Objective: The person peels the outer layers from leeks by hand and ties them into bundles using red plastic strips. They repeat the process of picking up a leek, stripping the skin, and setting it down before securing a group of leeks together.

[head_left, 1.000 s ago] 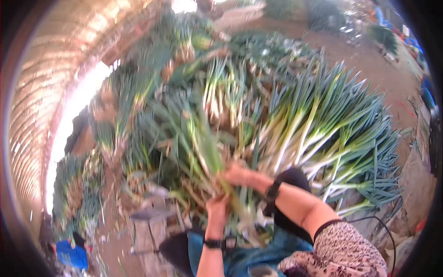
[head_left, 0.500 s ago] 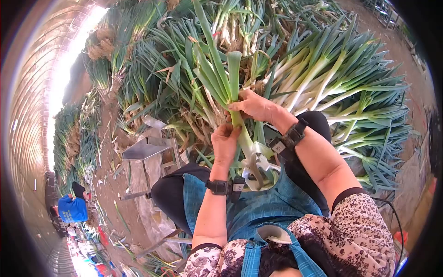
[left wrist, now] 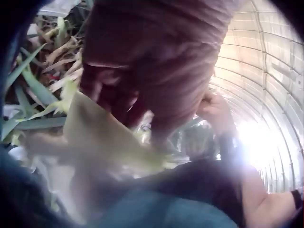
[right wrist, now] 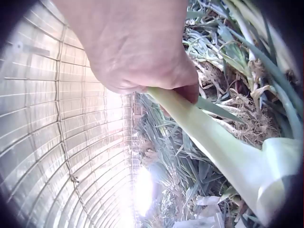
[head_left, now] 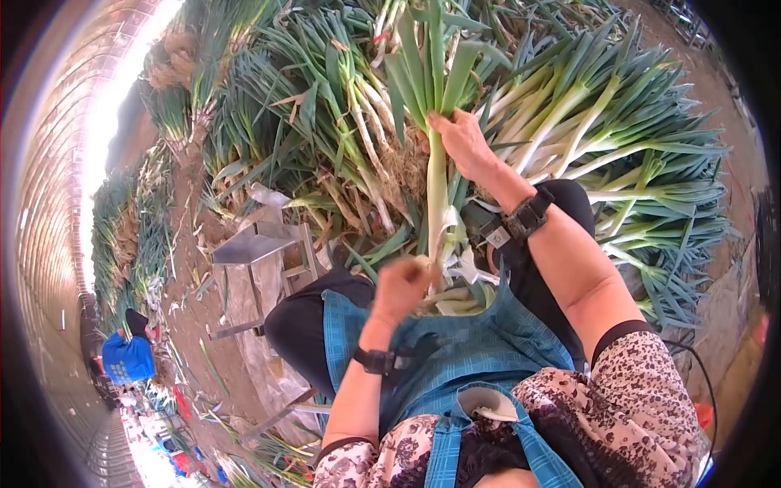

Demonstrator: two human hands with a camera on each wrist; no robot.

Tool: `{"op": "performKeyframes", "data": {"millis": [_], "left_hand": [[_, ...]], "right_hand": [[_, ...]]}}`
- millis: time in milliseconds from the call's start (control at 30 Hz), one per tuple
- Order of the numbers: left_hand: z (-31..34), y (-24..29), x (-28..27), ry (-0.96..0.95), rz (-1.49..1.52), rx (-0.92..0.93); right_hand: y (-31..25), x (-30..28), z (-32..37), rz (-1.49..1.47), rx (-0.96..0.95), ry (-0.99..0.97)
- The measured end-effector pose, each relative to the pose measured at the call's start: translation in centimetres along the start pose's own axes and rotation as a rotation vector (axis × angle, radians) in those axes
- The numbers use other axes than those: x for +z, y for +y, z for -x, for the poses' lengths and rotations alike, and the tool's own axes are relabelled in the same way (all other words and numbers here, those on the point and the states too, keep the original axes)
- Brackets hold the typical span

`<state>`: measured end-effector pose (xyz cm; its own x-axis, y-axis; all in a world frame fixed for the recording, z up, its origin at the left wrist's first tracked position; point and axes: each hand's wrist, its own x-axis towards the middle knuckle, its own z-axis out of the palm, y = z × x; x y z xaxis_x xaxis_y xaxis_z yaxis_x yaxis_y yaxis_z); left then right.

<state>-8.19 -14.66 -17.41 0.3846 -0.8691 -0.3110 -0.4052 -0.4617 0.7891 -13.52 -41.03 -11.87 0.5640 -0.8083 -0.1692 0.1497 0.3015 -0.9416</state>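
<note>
A long green onion (head_left: 437, 183) stands roughly upright over the person's lap, green leaves fanned at the top and pale stem below. The right hand (head_left: 465, 148) grips it just under the leaves; in the right wrist view its fingers wrap the stem (right wrist: 213, 137). Lower down, the left hand (head_left: 399, 289) is blurred beside the stem's bottom end. In the left wrist view that hand's fingers are curled, with the thumb (left wrist: 161, 135) against a pale strip of outer skin (left wrist: 97, 126). Loose white peel (head_left: 464, 264) hangs about the lower stem.
Trimmed green onions (head_left: 561, 122) lie fanned out at the right. Rooted, unpeeled ones (head_left: 362, 122) are heaped ahead and to the left. A metal stool (head_left: 256, 242) stands by the left knee. Farther left is another person in blue (head_left: 128, 358). A cable (head_left: 704, 374) runs beside the right sleeve.
The right hand has raised the green onion from the heap to upright before the lap. The left hand has moved down from mid-stem to the lower end, and the head view has tilted lower.
</note>
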Motion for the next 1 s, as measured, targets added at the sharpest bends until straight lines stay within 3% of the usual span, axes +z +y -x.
{"op": "performKeyframes", "data": {"millis": [33,67,133,167,233,267,333,367,433,500,567,700,833,867,967,1000], "left_hand": [[-0.5,5.1,-2.0,0.224,0.141,0.091],[-1.9,6.4,-3.2,0.308,0.206,0.168],[-5.1,8.8,-3.7,0.398,0.225,0.415],[-6.4,9.3,-3.0,0.398,0.228,0.42],[-8.2,10.3,-1.5,0.15,0.531,0.374],[-8.3,10.5,-1.0,0.142,0.534,0.378],[-7.8,10.4,0.0,-0.244,0.734,0.158],[-7.6,9.6,0.5,-0.251,0.736,0.148],[-7.3,7.1,1.6,-0.415,0.764,0.036],[-5.9,5.8,2.9,-0.338,0.775,0.024],[-4.9,4.6,3.3,-0.312,0.753,-0.1],[-2.3,2.4,4.1,-0.22,0.559,-0.176],[-1.8,4.3,3.9,-0.122,0.675,-0.116],[-1.9,5.7,2.8,-0.206,0.809,-0.136],[-2.3,9.2,1.9,-0.258,0.755,-0.163],[-3.4,7.2,2.2,-0.288,0.66,-0.149]], "right_hand": [[-0.5,0.4,0.5,-0.124,0.077,0.004],[-0.9,0.6,0.7,-0.248,0.144,0.01],[-1.1,0.3,0.7,-0.372,0.199,-0.077],[-1.4,0.2,0.9,-0.495,0.26,-0.162],[-2.2,0.0,1.2,-0.538,0.289,-0.194],[-2.6,-0.3,1.5,-0.68,0.306,-0.294],[-3.8,-0.8,2.0,-0.802,0.321,-0.379],[-3.5,-1.4,1.8,-0.806,0.326,-0.368],[-3.1,-3.0,0.5,-0.832,0.152,-0.586],[-3.7,-4.1,0.0,-0.825,0.128,-0.625],[-4.1,-5.2,-0.4,-0.888,0.152,-0.653],[-4.3,-6.3,0.0,-0.806,0.125,-0.611],[-4.5,-6.1,0.1,-0.789,0.124,-0.534],[-4.5,-6.2,0.0,-0.789,0.105,-0.576],[-4.4,-5.5,0.8,-0.78,0.095,-0.639],[-4.5,-5.3,1.2,-0.815,0.176,-0.567]]}}
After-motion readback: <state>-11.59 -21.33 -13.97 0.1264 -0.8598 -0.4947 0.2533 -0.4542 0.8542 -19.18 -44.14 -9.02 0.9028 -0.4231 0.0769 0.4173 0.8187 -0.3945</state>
